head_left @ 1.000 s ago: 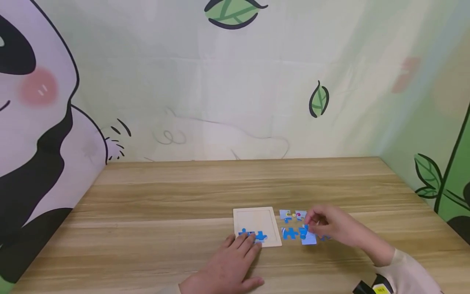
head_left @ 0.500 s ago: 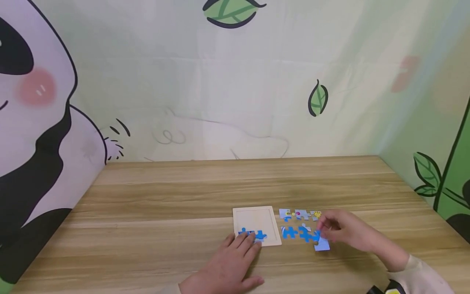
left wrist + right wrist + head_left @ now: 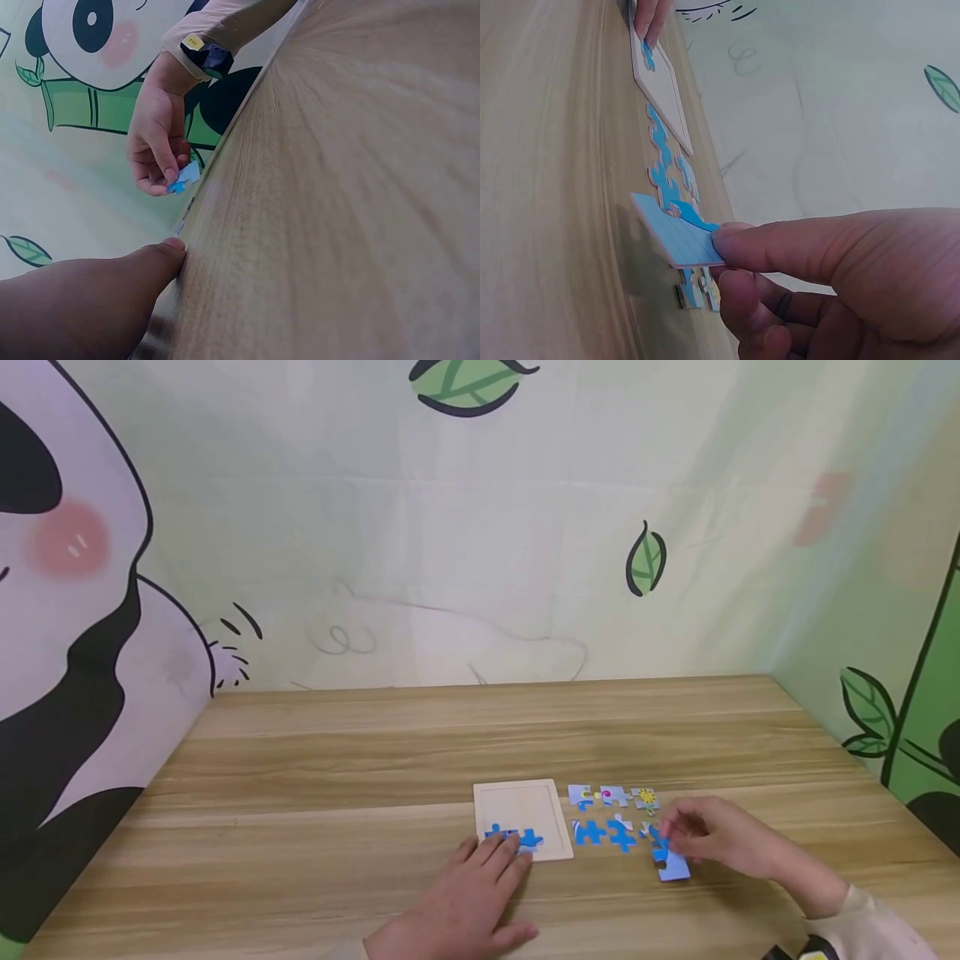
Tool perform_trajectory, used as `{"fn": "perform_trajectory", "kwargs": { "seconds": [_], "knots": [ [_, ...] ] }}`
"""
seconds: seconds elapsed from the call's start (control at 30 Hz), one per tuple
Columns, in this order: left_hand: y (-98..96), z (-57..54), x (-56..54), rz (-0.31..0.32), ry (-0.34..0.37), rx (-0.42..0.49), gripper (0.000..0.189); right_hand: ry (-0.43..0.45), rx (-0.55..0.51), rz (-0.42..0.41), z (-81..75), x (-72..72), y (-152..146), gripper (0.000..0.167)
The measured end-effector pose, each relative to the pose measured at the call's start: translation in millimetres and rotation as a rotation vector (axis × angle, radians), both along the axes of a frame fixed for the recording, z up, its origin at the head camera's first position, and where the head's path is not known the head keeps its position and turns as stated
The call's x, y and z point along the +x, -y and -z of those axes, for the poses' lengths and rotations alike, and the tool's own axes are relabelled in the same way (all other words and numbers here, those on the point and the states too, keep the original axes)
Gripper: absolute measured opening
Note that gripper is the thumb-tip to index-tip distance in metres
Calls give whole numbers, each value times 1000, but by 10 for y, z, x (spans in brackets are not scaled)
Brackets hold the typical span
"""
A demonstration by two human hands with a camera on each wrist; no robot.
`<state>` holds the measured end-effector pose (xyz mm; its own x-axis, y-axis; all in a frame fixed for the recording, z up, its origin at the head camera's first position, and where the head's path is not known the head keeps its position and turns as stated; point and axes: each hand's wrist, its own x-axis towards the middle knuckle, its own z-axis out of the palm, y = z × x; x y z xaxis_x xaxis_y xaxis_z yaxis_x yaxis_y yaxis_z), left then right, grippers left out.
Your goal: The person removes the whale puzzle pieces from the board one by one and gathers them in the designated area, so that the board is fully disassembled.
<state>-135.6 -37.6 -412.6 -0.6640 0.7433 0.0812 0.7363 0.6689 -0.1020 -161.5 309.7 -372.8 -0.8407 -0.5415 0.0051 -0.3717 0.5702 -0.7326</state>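
Note:
My left hand point(image 3: 476, 893) lies with fingers spread, its fingertips resting on the near edge of a square wooden puzzle tray point(image 3: 517, 802). Blue jigsaw pieces point(image 3: 531, 839) sit in the tray's near side, partly hidden under those fingers. To the right, my right hand point(image 3: 716, 835) pinches a light-blue jigsaw piece point(image 3: 673, 866) between thumb and fingers. In the right wrist view the held piece point(image 3: 679, 232) is tilted above the table, with the thumb point(image 3: 739, 244) on its face. The left wrist view shows the left thumb point(image 3: 161, 259) at the table's surface.
Loose jigsaw pieces lie in two rows right of the tray: a back row with a sun piece point(image 3: 645, 797) and a front row with blue pieces point(image 3: 621, 833). More lie partly behind the right hand. A painted wall point(image 3: 420, 527) rises behind the wooden table point(image 3: 337, 752).
My right hand has moved right and slightly nearer with the pinched jigsaw piece, uncovering the sun piece and front-row pieces. The left hand stays on the tray.

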Motion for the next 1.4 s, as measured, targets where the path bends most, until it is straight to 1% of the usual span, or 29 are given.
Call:
{"fn": "perform_trajectory", "kwargs": {
  "seconds": [0.23, 0.43, 0.63, 0.87, 1.03, 1.13, 1.27, 1.4],
  "knots": [
    [0, -15, 3, -5, 20, -4, 74, 44, -2, 14, 25, 14, -42, 7],
    [0, -18, 1, -9, 18, -12, 74, 77, 0, 45, 86, 5, -63, 9],
    [4, -7, 0, -10, 20, -4, 74, 84, 11, 73, 124, 6, -44, 8],
    [9, -3, 4, -5, -1, 3, 73, 50, 56, 90, 117, 13, -15, 5],
    [13, -14, 7, -5, 6, 0, 73, 23, 74, 99, 119, 20, 9, 5],
    [14, -17, 6, -3, 0, -3, 73, -12, 99, 111, 120, 29, 20, 6],
    [17, -10, 2, 6, -31, -1, 72, -66, 131, 122, 127, 42, 31, 7],
    [21, 7, -8, 16, -37, 17, 71, -81, 143, 131, 123, 50, 48, 7]
  ]
}}
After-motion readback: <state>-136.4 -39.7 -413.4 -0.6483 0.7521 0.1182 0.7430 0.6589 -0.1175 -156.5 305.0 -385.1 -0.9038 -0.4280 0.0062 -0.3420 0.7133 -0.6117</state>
